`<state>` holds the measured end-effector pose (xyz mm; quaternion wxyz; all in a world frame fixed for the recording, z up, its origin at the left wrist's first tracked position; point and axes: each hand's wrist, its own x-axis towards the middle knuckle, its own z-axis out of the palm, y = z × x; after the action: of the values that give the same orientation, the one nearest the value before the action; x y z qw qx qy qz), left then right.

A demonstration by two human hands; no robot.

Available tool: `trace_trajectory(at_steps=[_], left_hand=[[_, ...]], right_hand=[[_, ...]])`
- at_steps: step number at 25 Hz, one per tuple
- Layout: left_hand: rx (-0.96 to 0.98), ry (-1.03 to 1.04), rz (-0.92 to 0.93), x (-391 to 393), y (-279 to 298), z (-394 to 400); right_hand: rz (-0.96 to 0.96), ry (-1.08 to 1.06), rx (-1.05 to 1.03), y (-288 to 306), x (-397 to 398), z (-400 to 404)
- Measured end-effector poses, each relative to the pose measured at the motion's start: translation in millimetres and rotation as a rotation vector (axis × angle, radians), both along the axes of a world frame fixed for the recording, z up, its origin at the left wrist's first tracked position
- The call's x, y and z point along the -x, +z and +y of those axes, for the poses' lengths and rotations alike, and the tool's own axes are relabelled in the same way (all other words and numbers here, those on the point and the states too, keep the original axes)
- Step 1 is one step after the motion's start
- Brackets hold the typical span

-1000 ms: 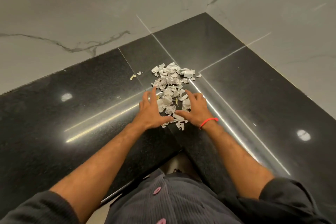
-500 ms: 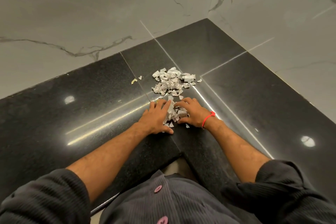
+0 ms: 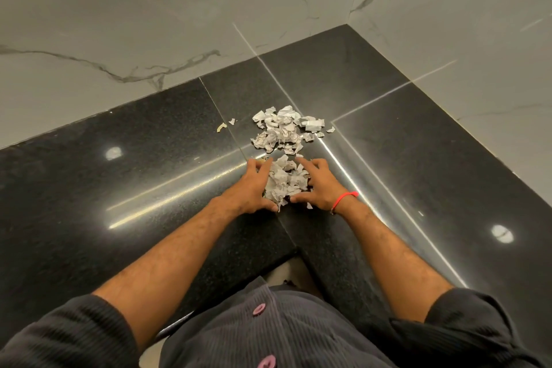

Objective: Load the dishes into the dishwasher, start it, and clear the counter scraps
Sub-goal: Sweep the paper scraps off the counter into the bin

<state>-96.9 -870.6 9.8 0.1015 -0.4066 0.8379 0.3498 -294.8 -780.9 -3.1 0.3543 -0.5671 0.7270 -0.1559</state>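
Torn grey-white paper scraps lie on the black granite counter (image 3: pixel 143 170) in its inner corner. One heap of scraps (image 3: pixel 283 181) sits between my two hands. My left hand (image 3: pixel 254 185) presses against its left side with fingers stretched forward on the counter. My right hand (image 3: pixel 321 185), with a red thread on the wrist, cups the right side the same way, thumbs nearly meeting at the near end. A second, larger heap of scraps (image 3: pixel 280 128) lies just beyond my fingertips, apart from the first.
Two stray bits, a yellowish scrap (image 3: pixel 221 127) and a tiny white scrap (image 3: pixel 231 121), lie left of the far heap. Marble walls (image 3: pixel 149 24) close the counter at the back and right. The counter's inner front edge (image 3: pixel 286 257) is near my body.
My hands dragged the near part of the pile towards me, splitting it from the rest. Since half a second ago my fingers have spread forward along its sides.
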Motion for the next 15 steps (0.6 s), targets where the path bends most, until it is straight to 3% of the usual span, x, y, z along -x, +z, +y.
trace_trajectory(at_steps=[6,9,15], left_hand=[[0.048,-0.085,-0.112,2.5,-0.7,-11.9],[0.081,-0.095,-0.094,13.6,-2.1,-7.4],[0.022,0.004,0.052,10.0,2.7,3.8]], right_hand=[[0.294,0.093,-0.184,10.9,6.0,-2.2],[0.232,0.142,-0.124,6.2,-26.8,-8.7],[-0.016,0.007,0.078,-2.1,-28.4,-9.2]])
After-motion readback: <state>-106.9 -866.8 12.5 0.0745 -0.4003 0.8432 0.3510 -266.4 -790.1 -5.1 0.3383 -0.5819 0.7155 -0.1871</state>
